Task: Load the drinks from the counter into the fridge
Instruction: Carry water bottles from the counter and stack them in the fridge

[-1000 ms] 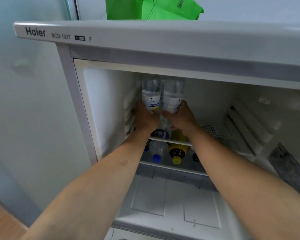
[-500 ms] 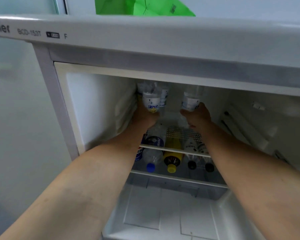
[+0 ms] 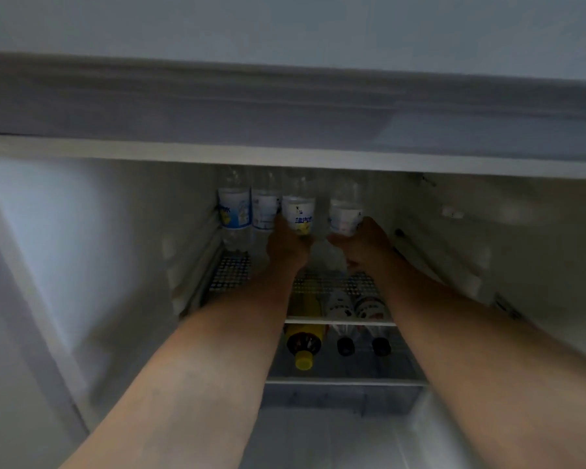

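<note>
Both arms reach deep into the open fridge (image 3: 82,248). The left hand (image 3: 286,247) grasps a clear water bottle (image 3: 298,214) by its lower part, and the right hand (image 3: 364,247) grasps a second water bottle (image 3: 345,216) in the same way. Both bottles stand upright on the upper wire shelf (image 3: 230,274), near each other with a small gap between. To the left of them two more water bottles (image 3: 234,211) stand side by side against the left inner wall. Below the wire shelf a yellow-capped bottle (image 3: 304,343) lies on its side, and just beside it lie two black-capped bottles (image 3: 345,345), all caps pointing outward. The picture is dim and a little blurred.
</note>
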